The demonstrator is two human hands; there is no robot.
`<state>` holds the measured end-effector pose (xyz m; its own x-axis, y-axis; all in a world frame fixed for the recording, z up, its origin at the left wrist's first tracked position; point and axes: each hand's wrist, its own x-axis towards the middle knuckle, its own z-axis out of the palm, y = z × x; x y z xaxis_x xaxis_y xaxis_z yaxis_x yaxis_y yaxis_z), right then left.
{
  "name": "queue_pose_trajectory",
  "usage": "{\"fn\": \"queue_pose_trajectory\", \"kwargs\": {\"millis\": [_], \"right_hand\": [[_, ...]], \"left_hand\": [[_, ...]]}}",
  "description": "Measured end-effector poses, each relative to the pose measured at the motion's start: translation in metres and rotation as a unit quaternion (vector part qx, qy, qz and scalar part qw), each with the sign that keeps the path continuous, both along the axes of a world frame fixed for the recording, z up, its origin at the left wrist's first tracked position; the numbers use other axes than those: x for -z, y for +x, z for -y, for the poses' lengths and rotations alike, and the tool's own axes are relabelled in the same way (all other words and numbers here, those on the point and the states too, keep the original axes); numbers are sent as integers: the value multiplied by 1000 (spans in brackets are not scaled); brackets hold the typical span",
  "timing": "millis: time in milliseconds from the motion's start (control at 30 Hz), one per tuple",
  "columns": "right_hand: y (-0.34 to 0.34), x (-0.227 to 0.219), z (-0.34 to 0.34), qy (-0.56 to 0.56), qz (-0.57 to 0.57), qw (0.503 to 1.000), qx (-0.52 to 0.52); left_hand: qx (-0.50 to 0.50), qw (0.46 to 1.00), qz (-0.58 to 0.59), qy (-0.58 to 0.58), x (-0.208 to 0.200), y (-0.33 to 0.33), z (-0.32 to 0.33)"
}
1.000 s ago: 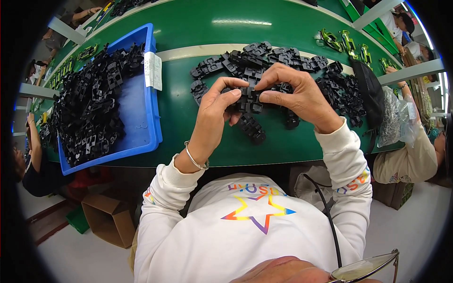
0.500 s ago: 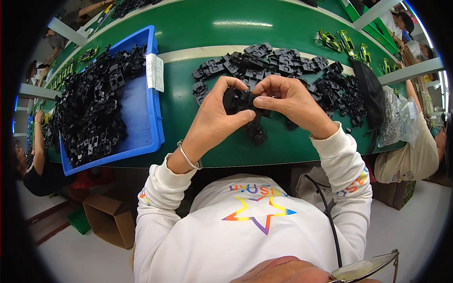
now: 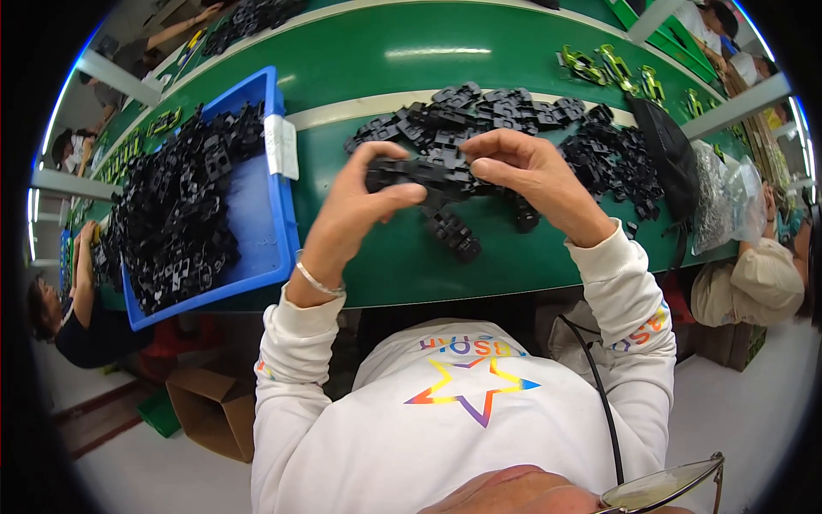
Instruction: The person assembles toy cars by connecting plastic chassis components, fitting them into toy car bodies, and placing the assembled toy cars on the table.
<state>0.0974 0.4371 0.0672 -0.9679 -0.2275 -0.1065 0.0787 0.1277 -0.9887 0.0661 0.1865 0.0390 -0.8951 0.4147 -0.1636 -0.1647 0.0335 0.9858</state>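
Note:
My left hand (image 3: 347, 210) is closed round the left end of a black plastic part (image 3: 428, 178), thumb on the near side and fingers on the far side. My right hand (image 3: 539, 184) is at the part's right end with thumb and forefinger drawn together. What lies between those fingertips blends into the dark parts behind. Just below the held part, another black plastic part (image 3: 454, 236) rests on the green table (image 3: 360, 265). Beyond my hands spreads a heap of black plastic parts (image 3: 505, 110).
A blue tray (image 3: 287, 218) full of black parts stands at left, a paper label on its rim. To the right are a smaller heap (image 3: 612, 167), a black bag (image 3: 664, 163) and clear plastic bags (image 3: 719, 206). Green-yellow parts (image 3: 612, 68) lie farther back. Co-workers sit on both sides.
My left hand has moved left and slightly down with the black part, opening a gap between my hands. The right hand has stayed nearly in place. The view has shifted slightly.

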Motion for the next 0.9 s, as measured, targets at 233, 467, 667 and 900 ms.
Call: {"fn": "queue_pose_trajectory", "kwargs": {"millis": [233, 467, 667, 900], "right_hand": [[47, 20, -118, 24, -59, 975, 213], [108, 56, -188, 257, -110, 884, 374], [116, 69, -181, 499, -221, 777, 313], [163, 102, -203, 498, -174, 777, 344]], "left_hand": [[-149, 985, -85, 12, 33, -26, 20], [-151, 890, -334, -270, 48, -30, -5], [-161, 912, -326, -192, -4, 23, 34], [-328, 847, -306, -286, -14, 27, 155]]}}
